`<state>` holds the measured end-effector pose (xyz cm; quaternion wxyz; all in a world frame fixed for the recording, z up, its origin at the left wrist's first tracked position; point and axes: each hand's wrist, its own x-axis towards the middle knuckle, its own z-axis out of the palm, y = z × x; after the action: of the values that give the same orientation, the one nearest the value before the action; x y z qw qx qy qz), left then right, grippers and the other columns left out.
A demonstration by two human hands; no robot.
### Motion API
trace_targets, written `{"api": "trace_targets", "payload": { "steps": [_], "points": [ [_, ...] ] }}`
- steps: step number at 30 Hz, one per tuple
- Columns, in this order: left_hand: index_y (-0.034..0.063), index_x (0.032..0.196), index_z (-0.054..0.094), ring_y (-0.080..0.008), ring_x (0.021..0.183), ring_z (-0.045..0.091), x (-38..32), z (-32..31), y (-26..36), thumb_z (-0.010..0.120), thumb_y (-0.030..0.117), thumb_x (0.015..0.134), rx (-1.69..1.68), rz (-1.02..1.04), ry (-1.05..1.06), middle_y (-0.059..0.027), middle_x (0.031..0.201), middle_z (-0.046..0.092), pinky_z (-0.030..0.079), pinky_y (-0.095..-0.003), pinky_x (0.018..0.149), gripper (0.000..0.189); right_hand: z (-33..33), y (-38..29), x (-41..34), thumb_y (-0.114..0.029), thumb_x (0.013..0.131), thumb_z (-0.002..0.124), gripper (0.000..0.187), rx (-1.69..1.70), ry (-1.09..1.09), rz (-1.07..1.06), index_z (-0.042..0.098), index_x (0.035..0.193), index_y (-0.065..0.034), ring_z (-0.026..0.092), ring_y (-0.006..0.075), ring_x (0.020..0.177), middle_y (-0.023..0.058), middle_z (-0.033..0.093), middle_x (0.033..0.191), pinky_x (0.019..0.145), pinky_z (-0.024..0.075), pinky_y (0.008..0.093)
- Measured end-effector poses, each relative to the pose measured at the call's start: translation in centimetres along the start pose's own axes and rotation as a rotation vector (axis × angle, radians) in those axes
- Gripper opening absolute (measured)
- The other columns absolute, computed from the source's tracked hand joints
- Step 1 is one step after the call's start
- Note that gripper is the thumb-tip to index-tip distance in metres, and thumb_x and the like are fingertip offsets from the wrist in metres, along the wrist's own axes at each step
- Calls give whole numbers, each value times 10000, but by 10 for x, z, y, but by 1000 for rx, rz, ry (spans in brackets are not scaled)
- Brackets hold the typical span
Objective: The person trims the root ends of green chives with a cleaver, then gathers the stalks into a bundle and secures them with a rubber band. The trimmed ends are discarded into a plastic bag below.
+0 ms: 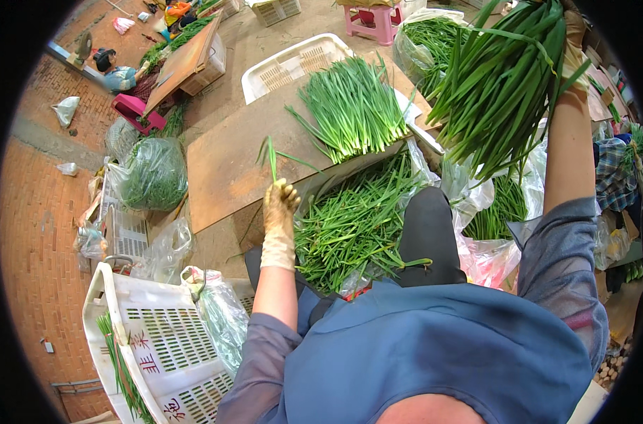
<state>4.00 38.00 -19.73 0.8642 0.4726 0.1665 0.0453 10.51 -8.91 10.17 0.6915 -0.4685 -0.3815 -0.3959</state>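
My left hand (280, 206), in a stained glove, holds a few garlic chive leaves (272, 159) upright beside the front edge of a wooden board (231, 159). My gloved right hand (575, 40), raised at the upper right, grips a large bunch of garlic chives (501, 90) whose leaves hang down to the left. On the board lies a spread pile of garlic chives (356, 108), pale stem ends towards me. A knife with a broad blade and a pale handle (426, 137) rests at its right. Loose green leaves (353, 228) fill the space between the board and my lap.
A white plastic crate (168, 323) bearing writing stands at lower left, near a plastic bag (223, 307). Bagged greens (154, 172) sit left of the board, more (433, 42) behind it. Beyond is a pink stool (372, 24). People (117, 74) work at another board (183, 61).
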Motion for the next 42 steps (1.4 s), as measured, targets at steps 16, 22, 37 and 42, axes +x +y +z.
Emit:
{"api": "trace_targets", "payload": {
  "steps": [16,22,37,42],
  "points": [
    [80,864,598,-102,540,543,65,145,-82,620,413,880,428,-253,-387,-1,667,587,436,-229,478,334,24,37,17,-220,871,488,300,417,32,699,449,584,-145,500,162,502,-7,425,496,476,425,298],
    [75,852,625,-99,458,541,65,120,-80,611,559,843,623,-59,-314,-8,662,620,431,-235,429,483,20,36,14,-218,878,479,329,460,14,714,402,564,-158,463,151,515,-19,381,501,476,385,286],
    [20,1377,358,-382,1220,433,27,-3,-85,610,243,832,1811,725,-397,-233,1335,441,354,-442,1035,640,96,27,0,-202,890,483,191,517,36,687,512,729,-103,508,170,620,12,422,574,591,446,329],
    [99,1210,593,-372,1114,546,-34,-21,-100,608,293,847,1729,-54,-602,-211,1245,546,438,-414,958,412,91,42,0,-170,880,508,129,526,72,619,546,812,-67,509,180,610,27,458,600,640,458,347]
  ]
}}
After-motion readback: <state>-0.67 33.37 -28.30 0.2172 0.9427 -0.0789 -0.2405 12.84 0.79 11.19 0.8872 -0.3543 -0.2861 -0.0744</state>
